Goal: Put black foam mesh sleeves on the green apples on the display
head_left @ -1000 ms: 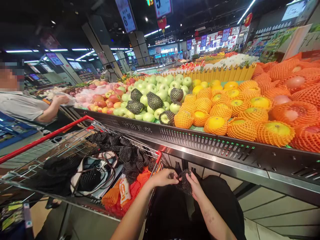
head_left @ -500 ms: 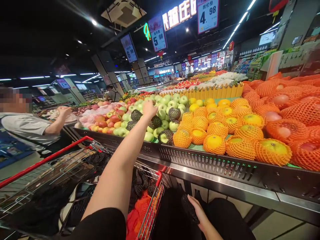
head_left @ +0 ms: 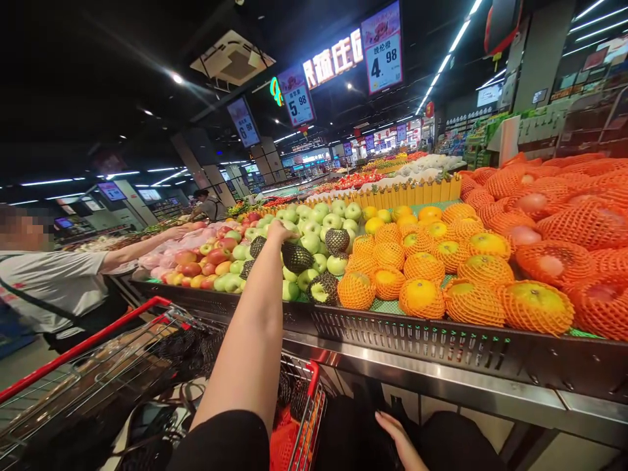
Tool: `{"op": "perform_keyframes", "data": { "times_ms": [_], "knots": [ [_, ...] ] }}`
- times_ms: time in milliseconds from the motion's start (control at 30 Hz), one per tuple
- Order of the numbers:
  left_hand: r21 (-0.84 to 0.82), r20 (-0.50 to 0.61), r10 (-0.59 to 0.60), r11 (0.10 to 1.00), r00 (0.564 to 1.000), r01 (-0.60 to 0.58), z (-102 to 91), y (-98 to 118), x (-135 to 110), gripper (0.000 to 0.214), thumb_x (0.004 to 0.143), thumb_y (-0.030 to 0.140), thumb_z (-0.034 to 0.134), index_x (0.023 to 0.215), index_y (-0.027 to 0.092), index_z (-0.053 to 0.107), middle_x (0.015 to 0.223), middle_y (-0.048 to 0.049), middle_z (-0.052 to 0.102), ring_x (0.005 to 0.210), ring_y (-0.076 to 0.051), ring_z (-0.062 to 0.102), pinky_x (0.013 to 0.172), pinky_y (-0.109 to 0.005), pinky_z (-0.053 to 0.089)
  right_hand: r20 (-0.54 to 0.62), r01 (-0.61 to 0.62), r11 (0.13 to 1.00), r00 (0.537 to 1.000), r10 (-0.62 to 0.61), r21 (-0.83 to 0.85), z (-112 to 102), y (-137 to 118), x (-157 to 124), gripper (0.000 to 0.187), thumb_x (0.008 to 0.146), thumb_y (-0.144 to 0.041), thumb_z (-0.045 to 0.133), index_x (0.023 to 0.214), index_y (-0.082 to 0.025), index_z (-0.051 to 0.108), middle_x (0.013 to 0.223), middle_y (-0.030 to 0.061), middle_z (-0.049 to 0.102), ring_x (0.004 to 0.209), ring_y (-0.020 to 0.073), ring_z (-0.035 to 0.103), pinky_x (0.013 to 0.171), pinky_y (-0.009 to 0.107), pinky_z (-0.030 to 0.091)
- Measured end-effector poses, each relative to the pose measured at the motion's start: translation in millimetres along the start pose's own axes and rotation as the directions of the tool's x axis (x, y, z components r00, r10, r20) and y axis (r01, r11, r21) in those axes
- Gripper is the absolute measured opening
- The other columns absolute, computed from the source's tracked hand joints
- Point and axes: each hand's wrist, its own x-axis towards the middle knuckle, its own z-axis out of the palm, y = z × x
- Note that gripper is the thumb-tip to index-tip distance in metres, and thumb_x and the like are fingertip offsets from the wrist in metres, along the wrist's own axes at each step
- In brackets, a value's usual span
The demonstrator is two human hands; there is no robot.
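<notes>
My left hand (head_left: 280,232) reaches onto the heap of green apples (head_left: 310,243). Its fingers curl down behind the hand, so what they touch is hidden. Just to its right lies an apple in a black foam net (head_left: 297,258), and another black net (head_left: 337,241) wraps an apple farther right. Low in view is my right hand (head_left: 396,437), its thumb side showing against my dark clothes. The black foam net it holds barely stands out from them.
Oranges in orange nets (head_left: 424,297) and large red-netted fruit (head_left: 554,261) fill the right of the display. Red apples (head_left: 189,268) lie to the left. A shopping cart (head_left: 314,373) with netted goods stands below. At left, another person (head_left: 53,281) reaches over the display.
My left hand has lowered among the green apples and shifted slightly left in view. The right hand has moved lower. The person at left has stretched an arm out over the fruit.
</notes>
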Motion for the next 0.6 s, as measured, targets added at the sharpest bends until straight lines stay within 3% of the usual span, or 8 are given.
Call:
{"op": "perform_keyframes", "data": {
  "times_ms": [200,300,400,500,600],
  "knots": [
    [-0.177,-0.095,0.182,0.964,0.979,-0.197,-20.9,3.4,-24.3,0.077,0.054,0.023,0.090,0.121,0.012,0.055,0.126,-0.0209,0.061,0.114,-0.034,0.060,0.094,-0.044,0.048,-0.031,-0.059,0.998,0.998,0.060,0.032,1.5,18.1,15.1,0.037,0.048,-0.054,0.084,0.077,-0.030,0.079,0.094,0.0032,0.079,0.118,0.0393,0.061,0.100,0.049,0.047],
    [-0.334,-0.153,0.295,0.883,0.943,-0.330,-29.2,11.4,-51.0,0.075,0.060,0.029,0.086,0.126,0.014,0.053,0.129,-0.0164,0.060,0.113,-0.028,0.060,0.092,-0.038,0.050,-0.077,-0.059,0.998,0.995,0.061,0.032,-4.5,27.8,19.5,0.039,0.050,-0.054,0.085,0.078,-0.029,0.078,0.093,0.0033,0.080,0.116,0.0387,0.063,0.096,0.048,0.050],
    [-0.675,-0.136,0.379,0.640,0.915,-0.366,-33.5,18.1,-96.1,0.066,0.070,0.050,0.074,0.123,0.016,0.055,0.122,-0.0144,0.063,0.112,-0.028,0.060,0.088,-0.038,0.053,-0.095,-0.040,0.999,0.995,0.042,0.028,-9.8,35.4,22.8,0.042,0.052,-0.053,0.085,0.084,-0.027,0.078,0.099,0.0033,0.079,0.117,0.0349,0.064,0.098,0.043,0.050],
    [-0.906,-0.083,0.399,0.351,0.913,-0.236,-35.0,23.0,-161.4,0.064,0.079,0.069,0.050,0.120,0.021,0.057,0.111,-0.0118,0.066,0.109,-0.027,0.061,0.081,-0.035,0.055,-0.097,-0.054,0.998,0.994,0.055,0.018,-8.9,36.0,22.9,0.043,0.055,-0.052,0.084,0.088,-0.026,0.077,0.098,0.0037,0.080,0.114,0.0337,0.066,0.096,0.041,0.051],
    [-0.990,-0.004,0.396,0.128,0.918,-0.060,-35.8,27.0,-234.2,0.058,0.082,0.067,0.041,0.117,0.024,0.060,0.111,-0.0092,0.066,0.095,-0.021,0.060,0.062,-0.026,0.053,-0.088,-0.043,0.999,0.995,0.045,0.026,-2.7,29.4,18.1,0.039,0.053,-0.050,0.083,0.083,-0.025,0.076,0.088,0.0049,0.080,0.103,0.0355,0.071,0.087,0.043,0.054]
  ]
}}
